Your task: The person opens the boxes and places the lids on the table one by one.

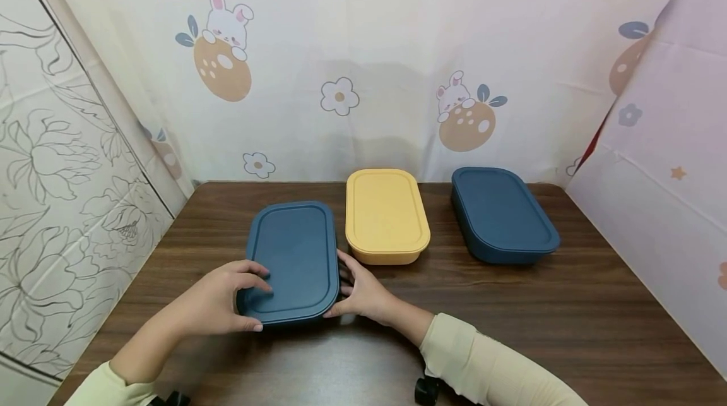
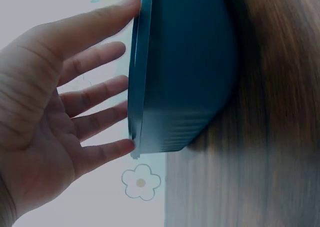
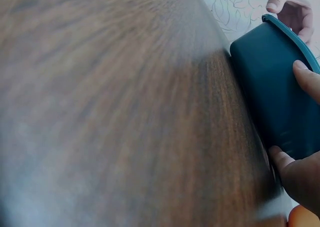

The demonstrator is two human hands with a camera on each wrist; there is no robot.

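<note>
A dark blue rectangular food container (image 1: pixel 298 248) with its lid on sits on the table's left half, turned slightly. My left hand (image 1: pixel 218 298) is at its left side, fingertips over the lid and thumb by the near rim. The left wrist view shows those fingers spread and nearly straight along the lid edge of the container (image 2: pixel 185 62). My right hand (image 1: pixel 369 292) grips the container's right side near the front corner. In the right wrist view its thumb presses the container's wall (image 3: pixel 270 82), with a finger low at the base.
A yellow lidded container (image 1: pixel 387 210) stands just right of the blue one, close to my right fingers. Farther right is a second dark blue container (image 1: pixel 505 210). The brown wooden table (image 1: pixel 511 311) meets a printed curtain (image 1: pixel 386 33) at its back edge.
</note>
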